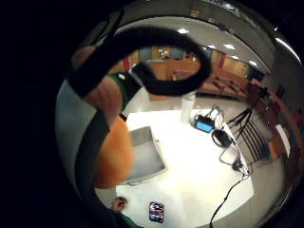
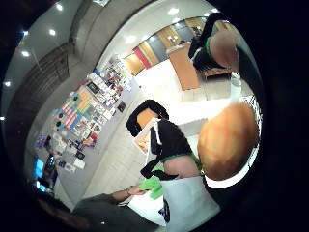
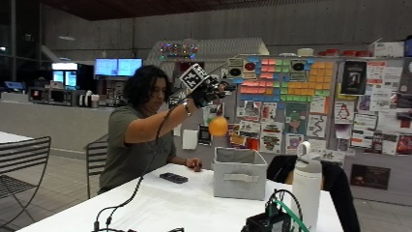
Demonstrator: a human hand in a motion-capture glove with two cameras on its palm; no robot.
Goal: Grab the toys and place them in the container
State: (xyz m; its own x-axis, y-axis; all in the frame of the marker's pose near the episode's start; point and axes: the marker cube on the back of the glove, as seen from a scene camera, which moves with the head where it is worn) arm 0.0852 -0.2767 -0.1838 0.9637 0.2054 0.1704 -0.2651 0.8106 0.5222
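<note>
Raised right hand (image 3: 207,92) pinches the orange toy (image 3: 218,126), dangling beneath its fingers above the container (image 3: 239,172)

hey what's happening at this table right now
A person seated at the white table has raised the gloved right hand high, with an orange toy hanging below it, above the grey fabric container. The toy isn't in the container yet. Their bare hand rests on the table near a phone.

Person seated at white table (image 3: 161,203); gloved right hand (image 3: 205,92) raised high, fingers curled on top of orange toy (image 3: 217,126) hanging above grey fabric container (image 3: 239,172); phone (image 3: 174,178) beside bare hand (image 3: 193,166); white bottle (image 3: 306,186) near container.
</note>
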